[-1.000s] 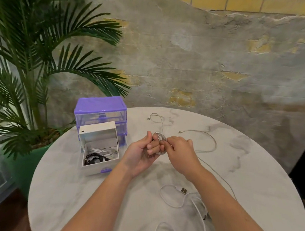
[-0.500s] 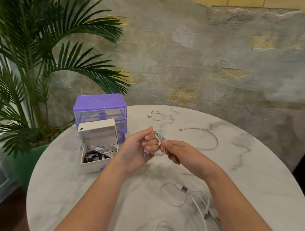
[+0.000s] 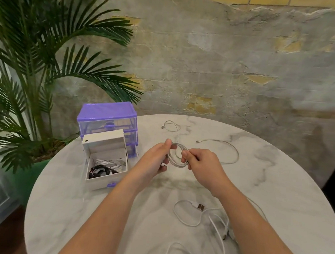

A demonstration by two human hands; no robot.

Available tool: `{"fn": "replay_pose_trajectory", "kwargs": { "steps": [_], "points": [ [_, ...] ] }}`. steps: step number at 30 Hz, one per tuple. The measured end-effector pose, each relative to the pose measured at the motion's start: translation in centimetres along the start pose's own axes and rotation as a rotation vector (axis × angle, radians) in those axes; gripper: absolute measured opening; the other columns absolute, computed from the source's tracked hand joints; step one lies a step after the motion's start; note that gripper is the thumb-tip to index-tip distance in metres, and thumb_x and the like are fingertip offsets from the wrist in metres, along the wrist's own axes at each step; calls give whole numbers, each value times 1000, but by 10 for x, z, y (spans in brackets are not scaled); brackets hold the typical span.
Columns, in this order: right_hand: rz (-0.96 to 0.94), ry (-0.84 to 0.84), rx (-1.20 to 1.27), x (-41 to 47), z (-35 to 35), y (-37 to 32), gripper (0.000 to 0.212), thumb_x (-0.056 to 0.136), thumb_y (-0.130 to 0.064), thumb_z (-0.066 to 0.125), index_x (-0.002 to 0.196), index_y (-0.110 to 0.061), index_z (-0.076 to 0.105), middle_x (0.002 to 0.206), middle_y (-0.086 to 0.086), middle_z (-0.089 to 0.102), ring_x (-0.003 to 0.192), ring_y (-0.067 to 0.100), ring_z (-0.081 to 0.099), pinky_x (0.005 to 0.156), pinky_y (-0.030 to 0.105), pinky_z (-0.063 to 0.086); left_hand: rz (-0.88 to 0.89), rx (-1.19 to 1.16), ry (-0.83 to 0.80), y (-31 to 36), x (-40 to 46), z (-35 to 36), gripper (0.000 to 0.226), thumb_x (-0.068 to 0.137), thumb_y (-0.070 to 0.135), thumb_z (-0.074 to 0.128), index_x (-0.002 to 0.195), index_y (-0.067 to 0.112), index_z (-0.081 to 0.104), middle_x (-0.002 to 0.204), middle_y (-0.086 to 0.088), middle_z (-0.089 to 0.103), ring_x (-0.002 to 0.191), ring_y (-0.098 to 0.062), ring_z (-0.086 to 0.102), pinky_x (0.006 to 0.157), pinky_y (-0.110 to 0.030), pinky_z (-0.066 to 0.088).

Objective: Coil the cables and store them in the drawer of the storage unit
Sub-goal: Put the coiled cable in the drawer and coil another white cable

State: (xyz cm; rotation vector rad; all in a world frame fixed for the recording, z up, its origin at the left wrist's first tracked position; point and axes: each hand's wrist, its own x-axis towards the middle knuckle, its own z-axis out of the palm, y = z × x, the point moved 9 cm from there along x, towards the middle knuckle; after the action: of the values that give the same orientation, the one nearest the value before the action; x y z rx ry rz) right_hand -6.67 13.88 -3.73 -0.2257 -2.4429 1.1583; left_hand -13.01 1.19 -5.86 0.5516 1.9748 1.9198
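A small coil of white cable (image 3: pixel 177 161) hangs above the middle of the round table, held from both sides. My left hand (image 3: pixel 156 159) grips its left edge, thumb on top. My right hand (image 3: pixel 199 163) pinches its right edge. A loose tail of the same cable (image 3: pixel 171 127) runs back toward the far table edge. The purple storage unit (image 3: pixel 107 116) stands at the left. Its white drawer (image 3: pixel 116 176) is pulled out in front of it and holds black and white coiled cables (image 3: pixel 103 167).
Another white cable (image 3: pixel 227 149) lies loose behind my right hand. A white USB cable (image 3: pixel 200 207) sprawls near the front edge under my right forearm. The marble table (image 3: pixel 278 185) sits against a rough wall. A potted palm (image 3: pixel 26 75) stands at the left.
My hands have drawn apart and the coil between them has grown wider. The view has shifted slightly.
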Motion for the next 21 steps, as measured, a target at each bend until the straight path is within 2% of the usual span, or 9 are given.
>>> {"fn": "replay_pose_trajectory", "kwargs": {
  "steps": [3,5,9,10,13,17,21],
  "points": [
    [26,62,-26,2,-10,3,36,98,-32,53,64,-26,63,65,12,62,58,17,47,56,29,38,17,-7,9,1,1,1,43,101,45,40,115,11,62,87,4,51,74,-9,48,66,-22,44],
    [43,86,6,1,-15,5,35,98,-30,53,66,-22,65,60,6,59,57,15,47,52,21,37,15,17,19,0,2,0,34,101,37,44,111,8,59,96,1,53,72,-8,51,62,-19,47],
    [81,72,29,1,-17,11,34,98,-30,53,68,-20,66,58,-3,57,57,11,48,50,14,35,17,31,69,-1,4,-6,25,100,32,48,98,11,60,85,2,53,66,-8,50,58,-18,49],
    [82,59,8,1,-15,11,35,98,-31,53,67,-22,66,59,-3,57,58,11,50,51,14,36,14,47,85,0,4,-7,25,101,32,46,93,12,59,82,1,51,65,-9,49,58,-18,49],
    [68,59,-108,0,-12,9,36,97,-35,52,65,-26,64,61,-4,59,62,18,55,59,29,43,-32,35,134,-3,5,-10,30,102,32,43,88,10,56,74,-1,47,63,-9,46,57,-18,48],
    [7,116,-426,-4,-19,-1,33,99,-37,46,75,-24,65,66,-9,57,67,19,53,54,28,33,-113,-237,91,-7,1,-5,24,97,30,57,86,9,60,71,-1,54,61,-8,51,56,-17,48],
    [15,144,-486,-3,-22,1,35,99,-36,45,82,-18,69,78,-1,66,76,25,59,62,31,40,-45,-207,65,4,-4,-2,12,89,22,67,92,10,68,77,-2,63,67,-9,58,63,-15,51]
  ]
}}
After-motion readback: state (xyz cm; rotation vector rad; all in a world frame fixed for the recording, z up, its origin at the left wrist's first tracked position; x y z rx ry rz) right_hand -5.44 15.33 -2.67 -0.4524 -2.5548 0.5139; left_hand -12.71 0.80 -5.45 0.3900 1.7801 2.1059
